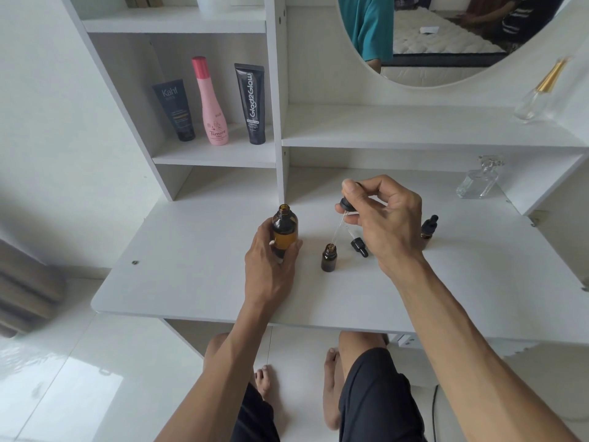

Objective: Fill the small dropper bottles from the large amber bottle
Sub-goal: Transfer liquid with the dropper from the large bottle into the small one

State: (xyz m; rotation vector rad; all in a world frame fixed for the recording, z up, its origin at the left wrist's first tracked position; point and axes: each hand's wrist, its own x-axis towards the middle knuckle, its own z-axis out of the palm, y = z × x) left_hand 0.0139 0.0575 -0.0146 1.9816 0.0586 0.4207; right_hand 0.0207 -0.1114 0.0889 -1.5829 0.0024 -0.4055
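I am in the middle of a transfer. My right hand (379,215) pinches the large dropper (344,210) by its black bulb and collar, thumb and forefinger on the bulb, the other fingers loosely curled below. Its glass pipette slants down and to the left, and the tip sits right at the open mouth of the small dropper bottle (329,258) standing upright on the white surface (191,282). I cannot tell whether the tip is just inside the neck or just above it, nor how much liquid the pipette holds.

My left hand (271,260) wraps the large amber bottle (284,229) from the side, fingers and thumb curled round its body, holding it upright on the surface with its neck open. It stands a little to the left of the small bottle, apart from it.

A small black dropper cap (358,245) lies on its side just to the right of the small bottle, near my right wrist. A second small bottle (428,226), capped, stands further right, partly behind my hand.

As I judge it, the step now is emptying the pipette into the small bottle. The next move calls for a slow squeeze of the bulb with the tip kept centred over the narrow neck, then a return to the big bottle for more.
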